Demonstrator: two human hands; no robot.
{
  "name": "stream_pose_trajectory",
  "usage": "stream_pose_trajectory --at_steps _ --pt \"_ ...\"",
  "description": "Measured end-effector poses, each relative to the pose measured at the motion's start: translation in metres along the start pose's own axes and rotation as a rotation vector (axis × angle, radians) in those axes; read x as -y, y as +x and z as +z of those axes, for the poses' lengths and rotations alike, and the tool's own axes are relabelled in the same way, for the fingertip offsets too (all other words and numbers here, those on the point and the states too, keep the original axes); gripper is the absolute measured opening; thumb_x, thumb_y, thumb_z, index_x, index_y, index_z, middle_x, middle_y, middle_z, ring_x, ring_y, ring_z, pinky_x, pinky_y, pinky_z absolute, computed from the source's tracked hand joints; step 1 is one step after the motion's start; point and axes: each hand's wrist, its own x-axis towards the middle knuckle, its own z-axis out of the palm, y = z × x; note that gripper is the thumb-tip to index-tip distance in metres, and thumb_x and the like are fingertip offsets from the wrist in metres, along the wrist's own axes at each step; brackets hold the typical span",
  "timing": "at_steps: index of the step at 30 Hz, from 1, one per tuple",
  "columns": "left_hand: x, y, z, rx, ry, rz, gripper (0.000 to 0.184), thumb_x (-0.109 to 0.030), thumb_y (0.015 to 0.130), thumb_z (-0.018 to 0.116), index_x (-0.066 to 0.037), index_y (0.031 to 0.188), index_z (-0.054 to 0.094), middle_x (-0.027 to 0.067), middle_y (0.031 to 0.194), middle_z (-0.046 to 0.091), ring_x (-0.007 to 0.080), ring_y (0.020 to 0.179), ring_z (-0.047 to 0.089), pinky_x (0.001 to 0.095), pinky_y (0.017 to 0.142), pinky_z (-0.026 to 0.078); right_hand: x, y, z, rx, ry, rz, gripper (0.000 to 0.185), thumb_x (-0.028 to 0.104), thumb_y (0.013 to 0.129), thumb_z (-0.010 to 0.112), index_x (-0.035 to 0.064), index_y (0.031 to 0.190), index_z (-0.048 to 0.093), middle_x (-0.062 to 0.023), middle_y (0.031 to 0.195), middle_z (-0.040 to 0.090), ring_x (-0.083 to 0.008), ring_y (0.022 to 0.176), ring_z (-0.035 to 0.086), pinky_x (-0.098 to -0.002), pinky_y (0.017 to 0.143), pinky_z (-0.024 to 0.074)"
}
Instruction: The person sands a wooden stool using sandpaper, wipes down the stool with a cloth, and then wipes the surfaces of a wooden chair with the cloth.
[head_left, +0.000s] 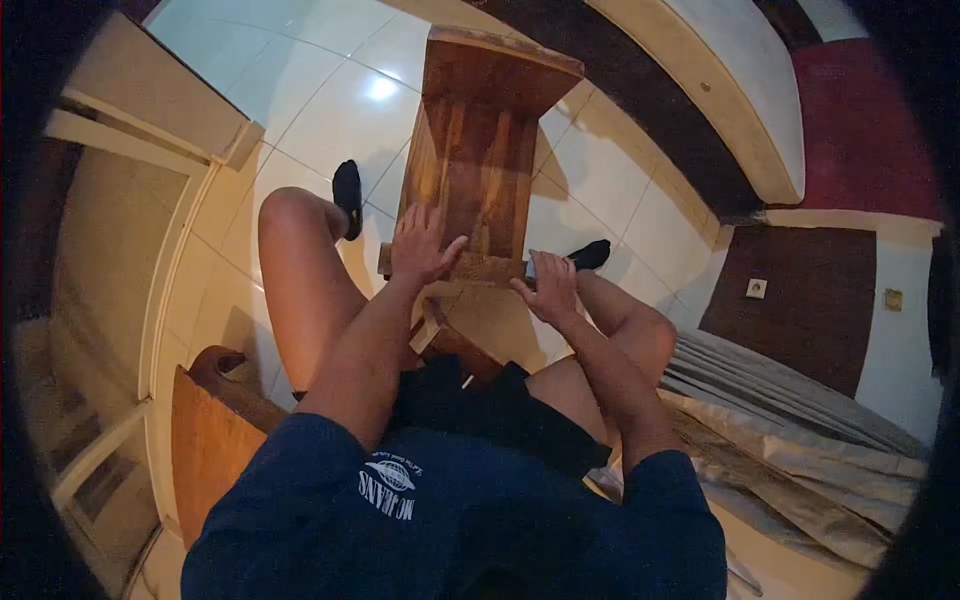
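Between my legs stands a brown wooden piece of furniture [485, 150], like a chair or bench with a long plank surface and a raised board at its far end. My left hand [422, 248] lies on its near left corner, fingers spread and thumb out. At the near right corner, my right hand [550, 285] has its fingers bent over a small grey-blue piece [530, 269], mostly covered, pressed close to the wood's edge. What that piece is I cannot make out.
White floor tiles [310, 130] surround the furniture. My feet in black socks [347, 198] are on both sides of it. A curved wooden armrest [215, 375] is at the left, near a glazed door frame [165, 290]. Grey-beige curtains [800, 450] hang at the right.
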Motion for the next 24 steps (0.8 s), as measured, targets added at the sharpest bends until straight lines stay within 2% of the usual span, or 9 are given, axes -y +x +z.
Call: stream_pose_trajectory --at_steps 1,2,4,5,9,13,16,21,24 --pt "0.000 0.000 0.001 0.013 0.004 -0.003 0.075 -0.062 0.092 0.056 -0.001 0.135 0.053 0.0226 0.132 0.054 0.0390 0.129 0.048 0.0522 0.109 0.035 0.001 0.001 0.005 -0.035 0.060 0.027 0.071 0.053 0.089 0.065 0.0048 0.139 0.051 -0.0193 0.134 0.057 -0.0370 0.125 0.052 -0.0533 0.107 0.0333" --pt "-0.001 0.001 0.003 -0.009 -0.019 -0.068 0.074 -0.060 0.091 0.059 -0.001 0.135 0.053 0.0224 0.132 0.054 0.0387 0.129 0.048 0.0518 0.108 0.036 0.000 0.002 0.009 -0.024 0.070 0.030 0.071 0.053 0.089 0.065 0.0048 0.139 0.051 -0.0193 0.134 0.057 -0.0370 0.125 0.052 -0.0533 0.107 0.0333" --pt "-0.002 0.007 0.004 -0.063 -0.062 -0.199 0.072 -0.057 0.090 0.063 -0.002 0.135 0.053 0.0219 0.133 0.053 0.0380 0.129 0.047 0.0511 0.106 0.037 -0.005 0.007 0.007 -0.085 0.108 0.011 0.061 0.051 0.088 0.067 0.0067 0.130 0.058 -0.0161 0.122 0.063 -0.0346 0.116 0.056 -0.0503 0.102 0.0371" --pt "-0.004 0.009 0.004 -0.056 -0.060 -0.200 0.072 -0.057 0.090 0.063 -0.002 0.135 0.053 0.0219 0.133 0.053 0.0380 0.129 0.047 0.0511 0.106 0.037 -0.007 0.010 0.006 -0.117 0.125 0.001 0.056 0.050 0.088 0.067 0.0077 0.125 0.061 -0.0146 0.116 0.065 -0.0334 0.111 0.059 -0.0487 0.099 0.0390" --pt "-0.005 0.010 0.000 -0.023 -0.031 -0.182 0.069 -0.052 0.088 0.067 -0.002 0.134 0.053 0.0208 0.136 0.051 0.0370 0.130 0.046 0.0506 0.105 0.038 -0.010 0.010 0.014 -0.192 0.121 -0.012 0.053 0.047 0.087 0.068 0.0074 0.122 0.063 -0.0144 0.112 0.066 -0.0349 0.108 0.059 -0.0473 0.096 0.0402" --pt "-0.007 0.012 -0.001 0.084 -0.054 -0.219 0.065 -0.049 0.089 0.067 -0.003 0.132 0.054 0.0203 0.136 0.051 0.0366 0.130 0.047 0.0505 0.103 0.039 -0.008 0.012 0.011 -0.159 0.121 0.016 0.051 0.046 0.087 0.068 0.0076 0.120 0.063 -0.0140 0.110 0.065 -0.0347 0.105 0.059 -0.0478 0.095 0.0404" --pt "-0.006 0.011 0.000 0.142 -0.063 -0.266 0.063 -0.051 0.088 0.065 -0.005 0.132 0.055 0.0160 0.139 0.051 0.0350 0.134 0.043 0.0498 0.107 0.037 -0.006 0.014 0.006 -0.126 0.129 0.030 0.050 0.045 0.086 0.068 0.0076 0.119 0.063 -0.0136 0.108 0.065 -0.0347 0.104 0.059 -0.0476 0.094 0.0404" --pt "-0.003 0.012 0.002 0.131 -0.049 -0.239 0.059 -0.048 0.087 0.068 -0.006 0.127 0.059 0.0152 0.137 0.052 0.0344 0.133 0.044 0.0496 0.104 0.040 -0.008 0.015 0.015 -0.178 0.072 0.009 0.051 0.050 0.084 0.067 0.0093 0.116 0.065 -0.0107 0.101 0.062 -0.0319 0.096 0.058 -0.0493 0.090 0.0411" --pt "-0.004 0.013 0.001 0.118 -0.049 -0.211 0.056 -0.044 0.086 0.070 -0.006 0.124 0.061 0.0144 0.134 0.054 0.0338 0.132 0.046 0.0489 0.101 0.043 -0.011 0.014 0.015 -0.154 0.112 0.018 0.050 0.049 0.084 0.068 0.0098 0.115 0.065 -0.0110 0.103 0.062 -0.0316 0.098 0.058 -0.0500 0.091 0.0411"
